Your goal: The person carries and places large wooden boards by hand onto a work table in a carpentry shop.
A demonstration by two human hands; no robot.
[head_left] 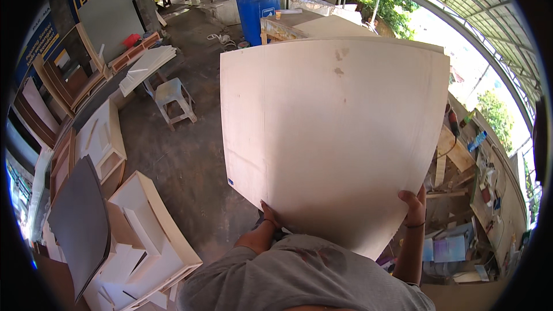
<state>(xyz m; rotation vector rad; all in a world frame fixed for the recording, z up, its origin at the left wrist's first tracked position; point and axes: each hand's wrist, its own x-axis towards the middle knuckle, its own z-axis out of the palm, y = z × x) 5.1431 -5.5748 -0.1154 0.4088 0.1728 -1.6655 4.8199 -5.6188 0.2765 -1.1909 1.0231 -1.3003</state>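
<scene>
A large pale plywood sheet spreads out in front of my body, with a few brown stains near its far edge. My left hand is closed on its near left edge, the thumb lying on the upper face. On the near right edge my right hand is closed too, thumb on top and the other fingers mostly hidden beneath. A sliver of another board's edge shows at the sheet's far right corner. Whether the sheet rests on something underneath is hidden.
Beyond the sheet stand a worktable and a blue bin with a yellow lid. To the left are a plastic stool, unfinished cabinet pieces and a dark panel. Tools and offcuts clutter the right-hand bench.
</scene>
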